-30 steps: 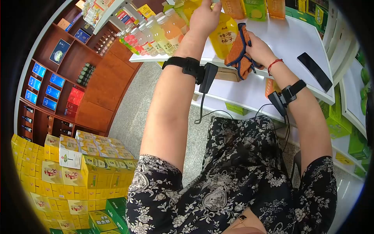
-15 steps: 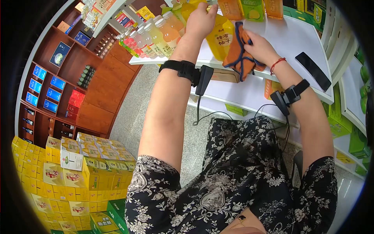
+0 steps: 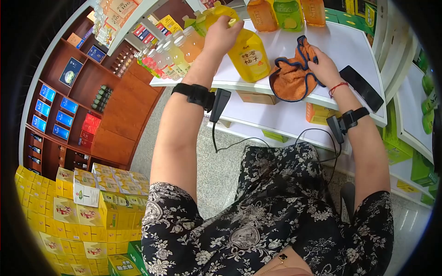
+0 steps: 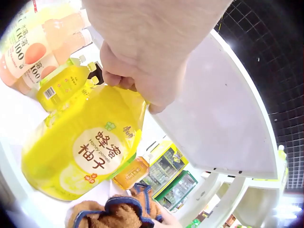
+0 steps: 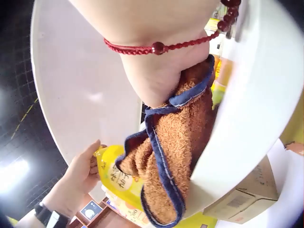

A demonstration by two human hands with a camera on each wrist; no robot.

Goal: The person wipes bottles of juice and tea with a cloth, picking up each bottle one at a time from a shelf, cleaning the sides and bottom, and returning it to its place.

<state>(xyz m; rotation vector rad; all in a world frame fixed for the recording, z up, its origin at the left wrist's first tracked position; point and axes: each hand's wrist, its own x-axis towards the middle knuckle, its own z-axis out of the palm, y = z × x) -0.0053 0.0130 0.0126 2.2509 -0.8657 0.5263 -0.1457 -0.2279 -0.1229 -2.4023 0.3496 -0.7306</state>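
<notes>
In the head view my left hand (image 3: 223,37) grips the top of a large yellow honey pomelo drink bottle (image 3: 248,57). The bottle's base is close to the front edge of the white shelf (image 3: 285,39); its label faces me. My right hand (image 3: 326,69) holds a bunched orange-brown cloth (image 3: 292,80) with navy edging, just right of the bottle, and part of it overlaps the shelf's front edge. In the right wrist view folds of the cloth (image 5: 175,137) hide the fingers. From the left wrist, the fingers curl at the bottle's (image 4: 80,142) neck.
More large bottles, orange (image 3: 262,16) and green (image 3: 288,16), stand behind. Small drink bottles (image 3: 189,43) line the shelf's left. A black flat object (image 3: 361,87) lies right of my right hand. Below are a lower shelf and an orange box (image 3: 321,113); yellow cartons (image 3: 117,207) are stacked at left.
The cloth has come away from the bottle's side to the right and spread wider. My left hand and the bottle appear lower and further left in the head view, which has also shifted.
</notes>
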